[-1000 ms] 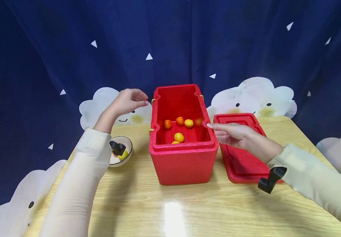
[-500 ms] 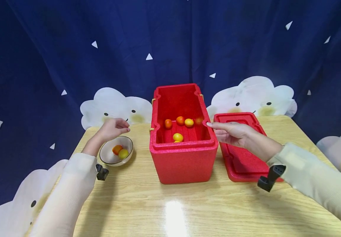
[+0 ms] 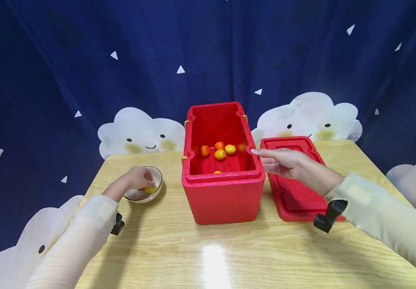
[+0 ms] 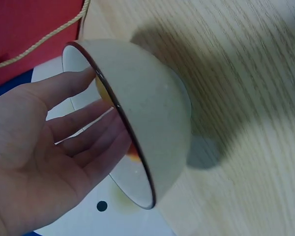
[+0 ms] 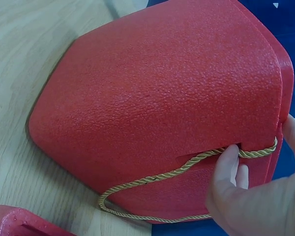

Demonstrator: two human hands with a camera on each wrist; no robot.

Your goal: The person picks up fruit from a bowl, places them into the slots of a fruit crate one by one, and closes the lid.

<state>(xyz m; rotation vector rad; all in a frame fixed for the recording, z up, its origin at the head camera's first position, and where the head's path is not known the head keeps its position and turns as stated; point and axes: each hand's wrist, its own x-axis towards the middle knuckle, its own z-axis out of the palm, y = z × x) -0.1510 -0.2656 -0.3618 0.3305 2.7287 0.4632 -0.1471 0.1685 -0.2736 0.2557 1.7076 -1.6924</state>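
Observation:
My left hand [image 3: 137,178] reaches into the white dark-rimmed bowl [image 3: 160,181]. Its thumb and fingertips pinch a small yellow fruit [image 4: 103,91] just inside the rim. Beside it in the bowl lies an orange-red fruit [image 4: 133,153], partly covered by the fingers. My right hand [image 3: 283,160] grips the right wall of the open red box [image 3: 224,202], thumb at the rim notch. In the right wrist view the fingers rest on the outer side near a twisted gold cord [image 5: 162,177]. Inside the box are several fruits, including a yellow one [image 3: 220,155] and an orange-red one [image 3: 205,151].
A red lid [image 3: 298,196] lies on the wooden table [image 3: 164,249], right of the box and under my right forearm. The bowl stands left of the box with a gap between them. A dark blue curtain [image 3: 150,60] with white clouds hangs behind the table.
My left hand has swung down and left from beside the box's far rim into the bowl. A yellow fruit has rolled farther back in the box. The right hand stays put.

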